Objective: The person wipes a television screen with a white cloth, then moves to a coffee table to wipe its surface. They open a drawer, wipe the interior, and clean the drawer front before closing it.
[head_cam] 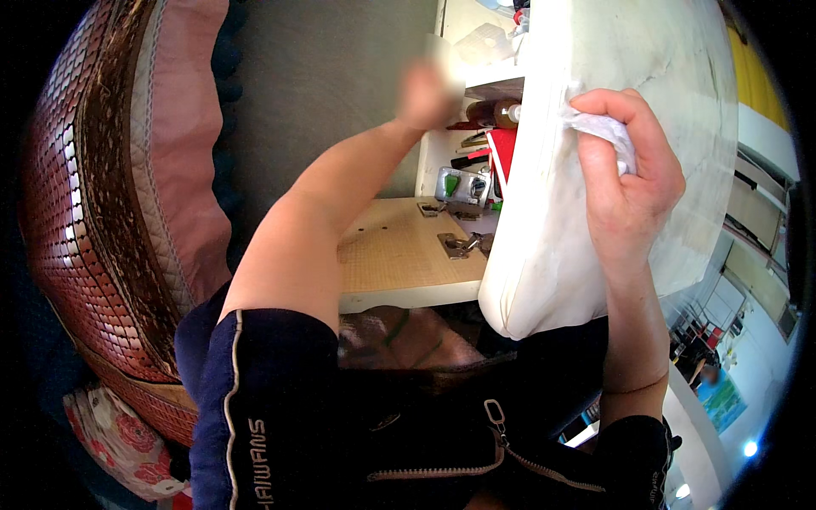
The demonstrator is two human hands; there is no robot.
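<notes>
My right hand (631,172) pinches a crumpled white tissue or cloth (602,127) between thumb and fingers. The cloth touches the rounded edge of a white, marble-patterned cabinet top (682,70). To the left, my left hand (426,92) is by the cabinet's open front, near a pale panel. Blur hides its fingers and whatever they may hold. Below it an open wooden cabinet door (408,245) hangs on metal hinges (454,245). Inside the cabinet I see a brown bottle (491,113), a red book or box (503,150) and a clear plastic pack (454,183).
A bed with a woven tile mat (70,210) and a pink-edged cover (188,127) runs along the left. Grey floor (306,83) lies between bed and cabinet. A floral pillow (124,440) is at the lower left. Shelves and clutter (707,331) stand at the far right.
</notes>
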